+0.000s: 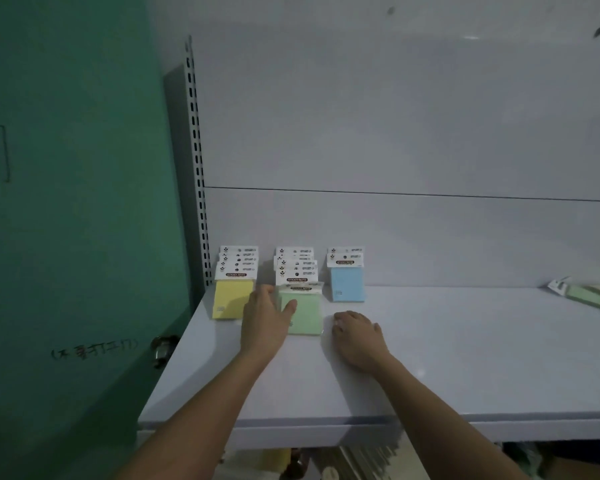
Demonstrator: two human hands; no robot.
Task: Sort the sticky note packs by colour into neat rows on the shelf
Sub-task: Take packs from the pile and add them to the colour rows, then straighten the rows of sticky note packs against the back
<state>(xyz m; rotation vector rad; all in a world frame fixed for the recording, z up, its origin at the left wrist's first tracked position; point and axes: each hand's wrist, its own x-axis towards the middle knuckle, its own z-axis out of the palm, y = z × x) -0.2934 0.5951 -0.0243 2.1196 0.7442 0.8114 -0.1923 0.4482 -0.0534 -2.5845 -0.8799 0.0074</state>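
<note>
**Three colour rows at the back of the shelf, hands at the green one**

From my feed, the shelf (430, 358) carried three rows of sticky note packs against the back panel (395, 133): a yellow row (231, 299) at the left, a green row (303, 313) in the middle and a blue row (347, 284) to the right, each row overlapping so that only the white header cards of the rear packs showed. My left hand (265, 318) lay on the left side of the front green pack, thumb across its face, the fingers reaching into the gap beside the yellow row; they looked fairly straight, pressing rather than gripping. My right hand (355, 336) rested palm down on the bare shelf just right of the green pack, fingers loosely curled, holding nothing.

Far to the right, a loose heap of packs (589, 294) lay at the frame's edge, well apart from the rows. A slotted upright (196, 150) stood at the shelf's left end, close behind the yellow row, and a green door (77, 202) with a knob (161, 348) filled the left side.
</note>
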